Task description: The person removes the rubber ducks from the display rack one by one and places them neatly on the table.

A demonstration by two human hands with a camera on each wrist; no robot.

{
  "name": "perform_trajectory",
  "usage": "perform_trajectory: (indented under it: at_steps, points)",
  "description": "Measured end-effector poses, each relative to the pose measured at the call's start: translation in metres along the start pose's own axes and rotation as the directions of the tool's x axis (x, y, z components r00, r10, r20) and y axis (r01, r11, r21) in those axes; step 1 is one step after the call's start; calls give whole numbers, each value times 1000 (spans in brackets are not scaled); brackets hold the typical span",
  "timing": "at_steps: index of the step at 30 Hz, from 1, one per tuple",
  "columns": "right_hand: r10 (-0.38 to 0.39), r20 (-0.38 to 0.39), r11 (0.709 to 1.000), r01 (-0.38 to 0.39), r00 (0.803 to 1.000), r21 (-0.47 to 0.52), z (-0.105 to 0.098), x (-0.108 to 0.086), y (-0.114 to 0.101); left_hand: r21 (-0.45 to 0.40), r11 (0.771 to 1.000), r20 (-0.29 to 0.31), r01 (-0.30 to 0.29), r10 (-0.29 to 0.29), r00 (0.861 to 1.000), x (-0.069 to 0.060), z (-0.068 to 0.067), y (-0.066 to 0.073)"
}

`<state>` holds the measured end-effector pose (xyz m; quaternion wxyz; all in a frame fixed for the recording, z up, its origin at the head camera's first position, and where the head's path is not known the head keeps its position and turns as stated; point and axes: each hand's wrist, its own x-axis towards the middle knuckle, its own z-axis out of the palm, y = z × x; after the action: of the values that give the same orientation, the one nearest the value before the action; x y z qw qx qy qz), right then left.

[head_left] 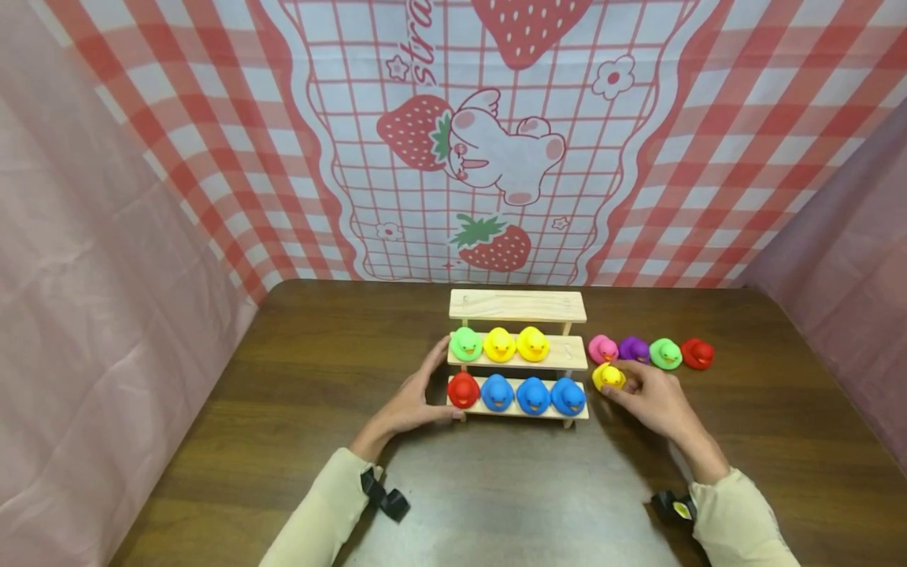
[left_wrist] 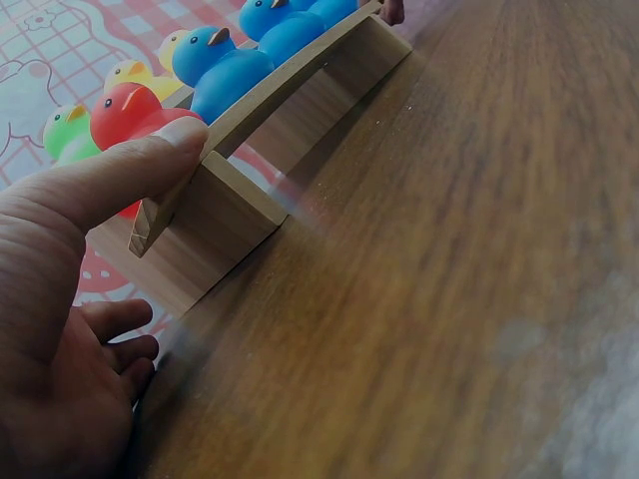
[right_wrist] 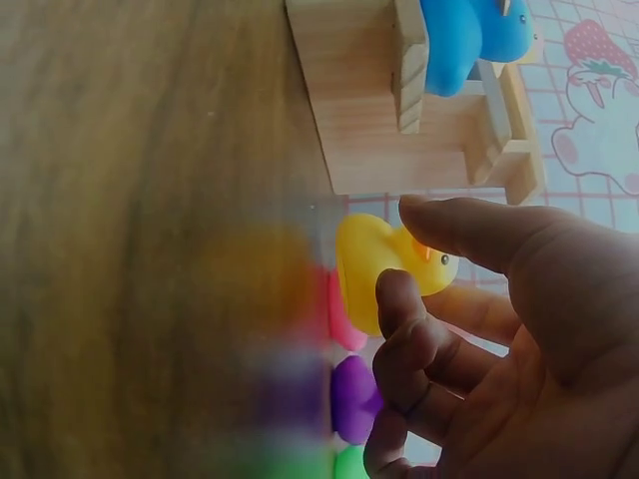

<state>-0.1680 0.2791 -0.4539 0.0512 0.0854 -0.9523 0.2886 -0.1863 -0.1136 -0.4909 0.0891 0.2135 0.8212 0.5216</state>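
A three-step wooden rack (head_left: 517, 305) stands mid-table. On its middle step sit a green duck (head_left: 466, 344) and two yellow ducks (head_left: 499, 345); a red duck (head_left: 464, 390) and three blue ducks (head_left: 533, 396) fill the bottom step. My left hand (head_left: 412, 398) holds the rack's left end, thumb on the bottom step beside the red duck (left_wrist: 128, 115). To the right of the rack, my right hand (head_left: 655, 400) pinches a yellow rubber duck (right_wrist: 374, 264) between thumb and fingers, slightly above the wooden table. The duck's head points toward the palm in the right wrist view.
Right of the rack, a row holds a pink duck (head_left: 603, 348), a purple duck (head_left: 634, 349), a green duck (head_left: 666, 353) and a red duck (head_left: 697, 353). A checked strawberry cloth (head_left: 453, 236) hangs behind the table (head_left: 319, 346); pink curtains (head_left: 106, 315) flank it.
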Motion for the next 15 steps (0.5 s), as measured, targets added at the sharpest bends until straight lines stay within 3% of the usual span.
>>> perform_trajectory:
  at_steps: [15]
  points:
    - [26,23,1000,-26,999,10,4,-1,7,4,1000,0,1,-1,1000,0,0,0]
